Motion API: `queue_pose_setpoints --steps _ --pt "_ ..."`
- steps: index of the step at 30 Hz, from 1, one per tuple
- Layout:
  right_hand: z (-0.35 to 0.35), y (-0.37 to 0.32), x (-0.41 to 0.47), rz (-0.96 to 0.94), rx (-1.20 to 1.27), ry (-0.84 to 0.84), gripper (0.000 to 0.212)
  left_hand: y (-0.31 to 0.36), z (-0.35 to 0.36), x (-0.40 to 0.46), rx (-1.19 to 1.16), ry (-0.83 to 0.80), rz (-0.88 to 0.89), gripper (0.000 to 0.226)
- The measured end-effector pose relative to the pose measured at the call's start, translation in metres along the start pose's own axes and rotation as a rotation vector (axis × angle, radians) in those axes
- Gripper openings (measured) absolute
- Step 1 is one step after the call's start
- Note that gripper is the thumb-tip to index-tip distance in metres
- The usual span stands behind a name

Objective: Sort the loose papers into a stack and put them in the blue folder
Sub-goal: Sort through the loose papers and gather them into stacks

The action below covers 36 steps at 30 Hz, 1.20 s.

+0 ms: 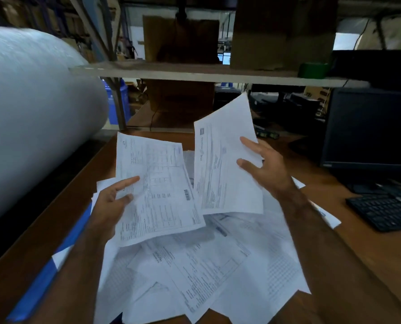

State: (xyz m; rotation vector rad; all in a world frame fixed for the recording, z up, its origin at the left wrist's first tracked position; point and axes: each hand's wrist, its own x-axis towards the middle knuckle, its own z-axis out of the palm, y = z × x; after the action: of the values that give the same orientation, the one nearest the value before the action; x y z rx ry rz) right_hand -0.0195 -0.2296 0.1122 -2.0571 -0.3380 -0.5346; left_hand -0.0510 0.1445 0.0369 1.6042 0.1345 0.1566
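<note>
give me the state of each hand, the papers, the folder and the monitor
left hand: pinches a printed sheet, lifted
right hand: holds a second sheet, lifted
loose papers: scattered, unstacked on the desk
blue folder: lies at the pile's left, partly covered
monitor: screen dark

Bare forearms [316, 242]; no sleeves, no rings

The sheet in the right hand [220, 169] bears a partly legible "me…mons"; other print is blurred.
</note>
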Motion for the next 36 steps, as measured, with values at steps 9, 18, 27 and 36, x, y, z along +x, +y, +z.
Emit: queue_pose_setpoints --steps 9,18,27,36 --pt "0.000 -0.044 -0.016 0.140 0.645 -0.005 0.081 0.022 0.006 -0.012 -0.004 -0.071 0.087 0.040" --pt "0.006 -0.030 -0.026 0.182 0.557 -0.145 0.083 0.031 0.016 -0.022 0.030 -0.163 0.142 0.042" --pt "0.035 -0.012 -0.046 0.286 0.441 -0.245 0.063 0.045 0.035 -0.029 -0.241 -0.370 0.066 0.062" --pt "0.060 -0.003 -0.055 0.256 0.416 -0.160 0.054 0.058 0.051 -0.036 -0.298 -0.363 0.001 0.040"
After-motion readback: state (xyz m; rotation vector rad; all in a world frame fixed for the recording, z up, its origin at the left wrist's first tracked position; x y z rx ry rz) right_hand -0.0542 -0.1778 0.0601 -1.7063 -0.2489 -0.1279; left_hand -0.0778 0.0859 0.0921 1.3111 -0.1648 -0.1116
